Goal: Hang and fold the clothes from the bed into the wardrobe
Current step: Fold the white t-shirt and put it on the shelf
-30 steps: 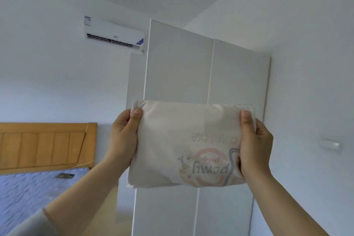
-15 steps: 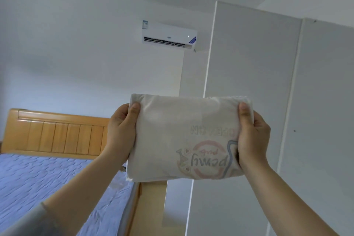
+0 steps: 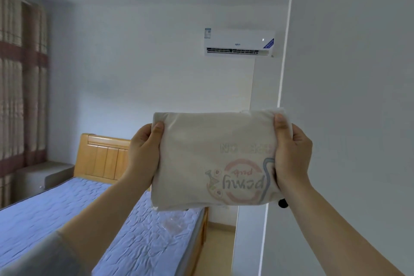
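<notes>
Head view: folded cream T-shirt [image 3: 212, 159], held up flat between both hands, just beside the white wardrobe [image 3: 347, 96].
Left hand [image 3: 145, 154] and right hand [image 3: 291, 152] each pinch a short side, thumbs on the near face; the print reads upside down. Bed [image 3: 67, 219] behind, lower left. Step, as judged: stowing a folded item. Next: free one hand for the dark knob [image 3: 282, 203], as the door appears closed, keeping the fold intact.

Air conditioner [image 3: 239, 42] high on wall [image 3: 145, 63]; curtains [image 3: 22, 87] left; grey nightstand [image 3: 42, 175] below.
</notes>
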Demonstrator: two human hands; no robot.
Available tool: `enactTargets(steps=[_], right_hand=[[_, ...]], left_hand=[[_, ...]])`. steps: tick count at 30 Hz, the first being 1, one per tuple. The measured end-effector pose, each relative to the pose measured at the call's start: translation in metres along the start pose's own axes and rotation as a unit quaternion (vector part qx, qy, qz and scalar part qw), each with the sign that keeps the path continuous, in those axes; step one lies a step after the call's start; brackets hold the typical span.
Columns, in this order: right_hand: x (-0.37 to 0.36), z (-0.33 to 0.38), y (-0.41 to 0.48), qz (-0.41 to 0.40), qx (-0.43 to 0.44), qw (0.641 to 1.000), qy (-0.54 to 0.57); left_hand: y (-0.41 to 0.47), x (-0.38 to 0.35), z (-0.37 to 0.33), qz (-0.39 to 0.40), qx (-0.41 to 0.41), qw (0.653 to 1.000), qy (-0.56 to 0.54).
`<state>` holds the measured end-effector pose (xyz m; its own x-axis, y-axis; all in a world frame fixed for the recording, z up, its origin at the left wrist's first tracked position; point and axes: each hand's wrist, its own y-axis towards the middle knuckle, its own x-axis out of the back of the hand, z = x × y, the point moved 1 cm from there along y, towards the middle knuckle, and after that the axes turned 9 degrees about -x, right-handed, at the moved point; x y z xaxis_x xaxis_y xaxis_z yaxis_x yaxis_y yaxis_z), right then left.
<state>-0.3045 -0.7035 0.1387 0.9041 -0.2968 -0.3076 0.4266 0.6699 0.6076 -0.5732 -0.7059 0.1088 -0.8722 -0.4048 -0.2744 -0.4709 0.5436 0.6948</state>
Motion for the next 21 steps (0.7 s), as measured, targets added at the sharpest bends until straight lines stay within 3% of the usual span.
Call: enactTargets(steps=[9,21], right_hand=[[-0.074,-0.081,0.042,0.075,-0.014,0.997,0.022],[-0.194,-0.195,0.137,0.053,-0.006,0.998,-0.040]], left_hand=[[0.046,0.018,0.068,-0.064,-0.012,0.997,0.043],[0.181,0.007,0.222,-0.045,0.024,0.998,0.022]])
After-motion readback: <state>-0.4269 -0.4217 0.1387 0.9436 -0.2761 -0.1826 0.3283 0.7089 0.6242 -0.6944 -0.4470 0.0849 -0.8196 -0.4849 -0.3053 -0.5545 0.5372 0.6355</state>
